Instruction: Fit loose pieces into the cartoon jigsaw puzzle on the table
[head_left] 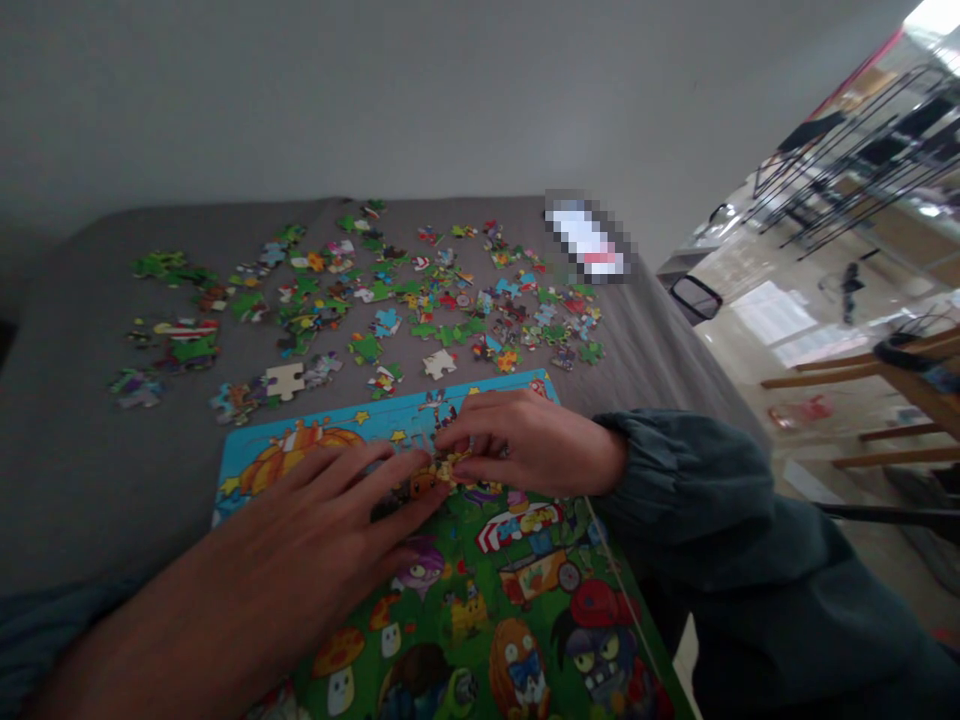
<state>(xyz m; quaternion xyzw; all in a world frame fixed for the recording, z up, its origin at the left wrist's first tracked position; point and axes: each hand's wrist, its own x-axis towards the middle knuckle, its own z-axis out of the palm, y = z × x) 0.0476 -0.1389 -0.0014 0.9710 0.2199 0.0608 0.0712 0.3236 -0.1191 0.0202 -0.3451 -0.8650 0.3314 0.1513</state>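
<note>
Board count from your end?

I see one jigsaw board (pixel 390 415) on grey cloth (pixel 90 400), one wooden chair (pixel 885 390) beyond, dozens of loose pieces (pixel 375 300).

Hands?

Two: left hand (pixel 322 530) spread wide on the board, right hand (pixel 532 445) narrow, pinching one small piece (pixel 448 468).

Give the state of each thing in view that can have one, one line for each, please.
left hand, fingers spread on the puzzle board
right hand, pinching a small puzzle piece
puzzle board, lying flat under both hands
loose puzzle pieces, scattered on gray cloth
</note>
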